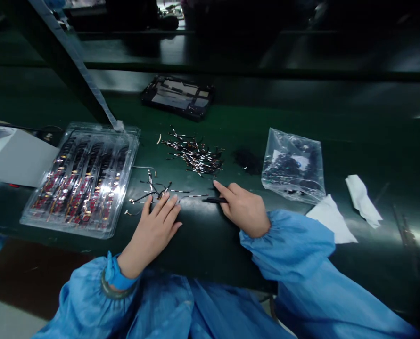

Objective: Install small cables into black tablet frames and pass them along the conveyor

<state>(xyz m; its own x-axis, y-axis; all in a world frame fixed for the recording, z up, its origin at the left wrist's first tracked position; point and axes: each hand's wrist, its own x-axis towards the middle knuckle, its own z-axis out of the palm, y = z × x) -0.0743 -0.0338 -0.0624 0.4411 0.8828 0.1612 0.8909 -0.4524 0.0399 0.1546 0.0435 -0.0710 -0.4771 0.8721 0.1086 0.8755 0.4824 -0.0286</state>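
Observation:
My left hand [157,227] lies palm down on the green bench, fingers stretched out. Its fingertips touch or cover the near edge of a loose group of short black cables [155,188] with shiny silver pieces. My right hand [243,207] is closed round a slim black tool [215,200], whose kind I cannot make out. The index finger points forward along the bench. One thin cable with silver bands [194,195] lies just left of the tool. Beyond both hands is a larger pile of similar cables [202,156].
A clear plastic tray [115,226] holds rows of small parts at the left, beside a white box [28,157]. A black frame [179,96] lies at the back. To the right are a clear bag [294,165] of black parts and white paper pieces [332,220].

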